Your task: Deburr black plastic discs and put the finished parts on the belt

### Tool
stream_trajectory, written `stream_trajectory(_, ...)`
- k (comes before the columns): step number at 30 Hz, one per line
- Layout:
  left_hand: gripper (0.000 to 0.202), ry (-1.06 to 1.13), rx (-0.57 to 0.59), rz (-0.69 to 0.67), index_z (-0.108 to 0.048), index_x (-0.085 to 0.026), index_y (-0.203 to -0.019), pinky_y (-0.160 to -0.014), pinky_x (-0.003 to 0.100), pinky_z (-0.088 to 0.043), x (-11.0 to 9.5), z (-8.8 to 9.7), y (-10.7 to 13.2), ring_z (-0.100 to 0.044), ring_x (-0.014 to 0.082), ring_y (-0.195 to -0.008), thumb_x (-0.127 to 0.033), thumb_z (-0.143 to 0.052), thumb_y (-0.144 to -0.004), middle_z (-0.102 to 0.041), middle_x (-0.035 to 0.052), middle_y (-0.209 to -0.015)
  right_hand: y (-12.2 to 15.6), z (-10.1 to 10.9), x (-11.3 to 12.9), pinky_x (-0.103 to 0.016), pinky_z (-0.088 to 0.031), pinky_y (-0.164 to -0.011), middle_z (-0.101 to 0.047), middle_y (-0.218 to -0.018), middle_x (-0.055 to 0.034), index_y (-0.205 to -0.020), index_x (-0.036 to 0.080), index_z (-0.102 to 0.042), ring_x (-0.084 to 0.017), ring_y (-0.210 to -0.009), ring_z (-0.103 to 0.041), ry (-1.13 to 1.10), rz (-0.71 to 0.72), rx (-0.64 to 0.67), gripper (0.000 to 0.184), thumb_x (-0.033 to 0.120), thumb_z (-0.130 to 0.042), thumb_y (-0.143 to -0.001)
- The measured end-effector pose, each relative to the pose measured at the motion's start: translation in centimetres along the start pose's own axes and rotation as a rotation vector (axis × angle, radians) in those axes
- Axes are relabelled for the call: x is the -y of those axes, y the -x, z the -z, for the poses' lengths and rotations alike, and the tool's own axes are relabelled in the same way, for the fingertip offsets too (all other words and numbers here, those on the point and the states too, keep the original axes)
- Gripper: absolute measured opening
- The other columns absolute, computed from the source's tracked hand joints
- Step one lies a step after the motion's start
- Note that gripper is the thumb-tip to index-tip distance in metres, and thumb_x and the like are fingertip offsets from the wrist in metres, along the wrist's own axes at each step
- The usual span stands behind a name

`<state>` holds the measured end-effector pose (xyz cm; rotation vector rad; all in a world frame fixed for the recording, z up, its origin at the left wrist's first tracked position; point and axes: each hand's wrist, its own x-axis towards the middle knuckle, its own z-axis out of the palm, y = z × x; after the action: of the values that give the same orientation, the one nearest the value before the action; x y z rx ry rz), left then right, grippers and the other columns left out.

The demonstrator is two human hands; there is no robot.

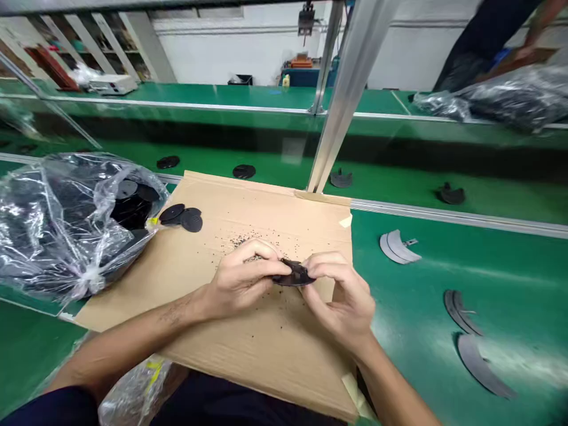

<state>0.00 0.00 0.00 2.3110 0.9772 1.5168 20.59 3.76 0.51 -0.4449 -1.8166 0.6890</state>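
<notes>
A dark round plastic part [293, 277] is held between my two hands, above a sheet of cardboard [213, 343]. My left hand [244, 275] pinches its left side between thumb and fingers. On the opposite side, my right hand [339, 293] grips the rim with fingers and thumb. Small black bits [242, 241] lie scattered on the cardboard behind and below the part. Several flat black discs [191, 219] rest at the cardboard's far left, beside a clear plastic bag [57, 219] filled with black parts.
Curved grey pieces [397, 247] and more curved pieces [483, 365] lie on the green table at right. Behind the cardboard rises a metal post [341, 100]. Beyond it, black parts [244, 171] sit on a green strip. A person [483, 41] stands at the back right near plastic bags [523, 97].
</notes>
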Motion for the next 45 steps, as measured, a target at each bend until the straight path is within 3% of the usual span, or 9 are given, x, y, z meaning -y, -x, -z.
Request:
stream_trajectory(9, 0.028, -0.001, -0.027, 0.044, -0.068, -0.018, -0.112, -0.084, 0.034, -0.060, 0.4, 0.0, 1.3, -0.066, 0.0180, -0.099, -0.006, -0.064, -0.087, -0.065, 0.0058, -0.097, 0.4, -0.5, -0.6, -0.035, -0.057, -0.070, -0.064, -0.092, -0.0049, -0.101, 0.021, -0.061, -0.019, -0.084, -0.065, -0.031, -0.064, 0.068, 0.025, 0.001, -0.064, -0.086)
stream_trajectory(17, 0.020, 0.288, -0.070, 0.251, -0.069, -0.016, -0.104, -0.093, 0.036, -0.060, 0.8, -0.6, 2.0, -0.069, 0.0185, -0.107, -0.005, -0.064, -0.088, -0.069, 0.0078, -0.104, 0.0, -0.7, -0.1, -0.035, -0.058, -0.068, -0.065, -0.094, -0.0057, -0.102, 0.020, -0.065, -0.019, -0.083, -0.065, 0.019, -0.040, 0.147, 0.022, 0.005, -0.065, -0.087)
stream_trajectory(22, 0.018, 0.389, -0.033, 0.334, -0.069, -0.015, -0.102, -0.094, 0.037, -0.060, 0.9, -1.3, 2.2, -0.071, 0.0185, -0.105, -0.005, -0.063, -0.089, -0.072, 0.0087, -0.104, 0.0, -0.8, 0.4, -0.036, -0.059, -0.070, -0.067, -0.091, -0.0052, -0.101, 0.020, -0.067, -0.019, -0.085, -0.066, 0.020, -0.016, 0.178, 0.021, 0.004, -0.068, -0.088)
stream_trajectory(32, 0.018, 0.409, -0.051, 0.320, -0.069, -0.015, -0.101, -0.092, 0.039, -0.063, 0.7, -1.7, 2.2, -0.073, 0.0182, -0.099, -0.003, -0.061, -0.089, -0.073, 0.0083, -0.100, 0.2, -0.6, 0.5, -0.037, -0.061, -0.070, -0.068, -0.093, -0.0058, -0.104, 0.020, -0.068, -0.020, -0.087, -0.068, 0.015, -0.001, 0.190, 0.024, 0.003, -0.070, -0.088)
stream_trajectory(45, 0.022, 0.193, -0.083, 0.084, -0.069, -0.014, -0.104, -0.092, 0.037, -0.062, 1.1, -0.6, 1.8, -0.071, 0.0199, -0.105, -0.003, -0.069, -0.084, -0.072, 0.0090, -0.103, -0.1, -0.7, 0.5, -0.041, -0.062, -0.077, -0.069, -0.096, -0.0084, -0.099, 0.018, -0.068, -0.023, -0.095, -0.068, 0.026, 0.044, 0.213, 0.019, 0.003, -0.068, -0.087)
